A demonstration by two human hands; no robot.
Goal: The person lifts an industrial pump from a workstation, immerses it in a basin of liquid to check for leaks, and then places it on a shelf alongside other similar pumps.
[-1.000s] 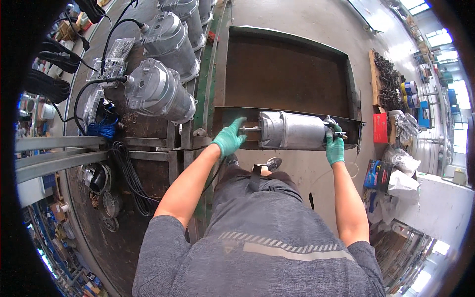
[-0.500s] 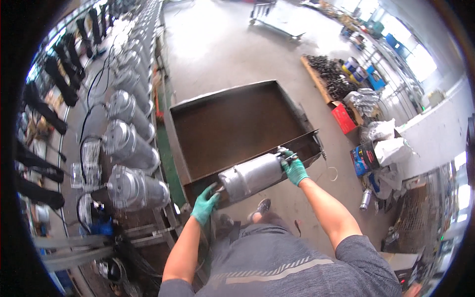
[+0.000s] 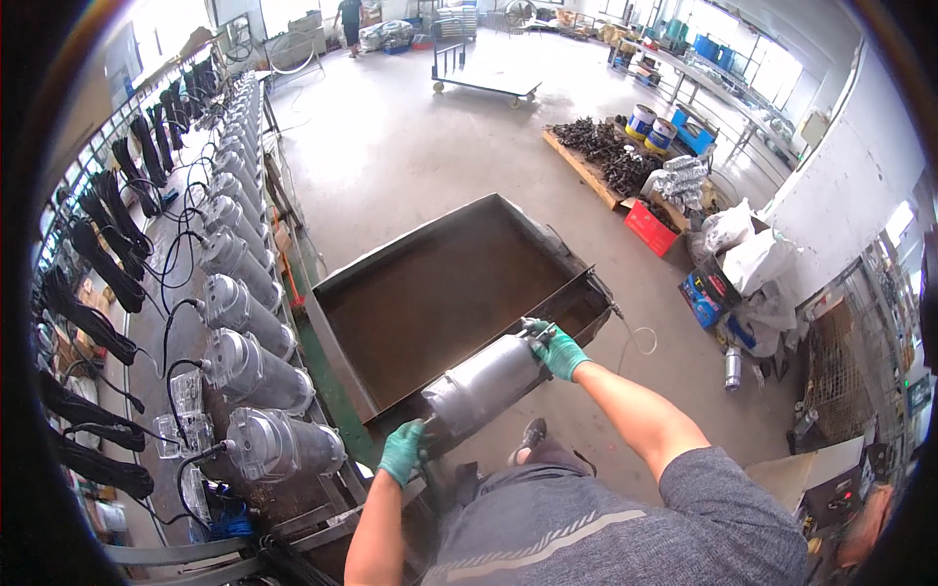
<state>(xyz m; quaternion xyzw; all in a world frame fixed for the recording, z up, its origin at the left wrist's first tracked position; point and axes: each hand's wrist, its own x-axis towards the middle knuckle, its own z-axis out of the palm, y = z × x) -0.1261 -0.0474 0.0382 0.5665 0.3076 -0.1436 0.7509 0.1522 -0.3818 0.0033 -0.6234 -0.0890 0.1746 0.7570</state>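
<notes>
Between my hands hangs a silver-grey metal cylinder (image 3: 484,384), like a motor or pump body, tilted with its right end farther away and higher in view. My left hand (image 3: 401,452), in a green glove, is closed around the short narrow end on the left. At the other end, my green-gloved right hand (image 3: 555,352) grips the metal fitting. The cylinder is over the near edge of a rectangular metal tank (image 3: 340,363), which has a flat brown surface inside, perhaps murky liquid. Some fingertips are hidden behind the parts they hold.
On my left, a long bench carries a row of similar silver cylinders (image 3: 256,376) with black cables (image 3: 107,469). To the right are a red box (image 3: 650,229), a blue box (image 3: 702,299), white bags (image 3: 757,262) and a small cylinder (image 3: 732,369) on the floor. A flat cart (image 3: 484,83) stands farther off.
My view has tilted up and shifted, showing more of the far room. Both hands still hold the cylinder, which now slants more steeply and sits slightly nearer the tank's near left corner.
</notes>
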